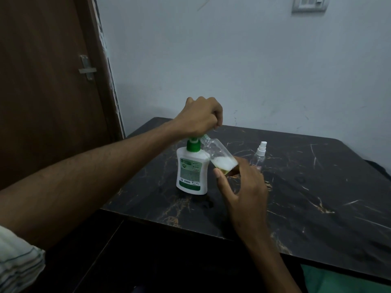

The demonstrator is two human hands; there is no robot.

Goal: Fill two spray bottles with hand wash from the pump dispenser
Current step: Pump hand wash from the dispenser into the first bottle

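A white hand wash dispenser (191, 170) with a green pump collar stands upright on the dark marble-patterned table (317, 197). My left hand (198, 117) is closed over its pump head from above and hides the nozzle. My right hand (241, 187) holds a clear uncapped spray bottle (220, 155) by its base, tilted with its neck up against the pump. Foamy, yellowish liquid sits in the bottle's lower end. A second clear spray bottle (259, 155) with a white spray cap stands on the table behind and to the right.
A pale wall runs behind the table, with a switch plate (309, 4) high on the right. A brown door (42, 81) with a metal latch is at the left. The table's near edge runs diagonally below my right hand. Green fabric (347, 280) shows at the bottom right.
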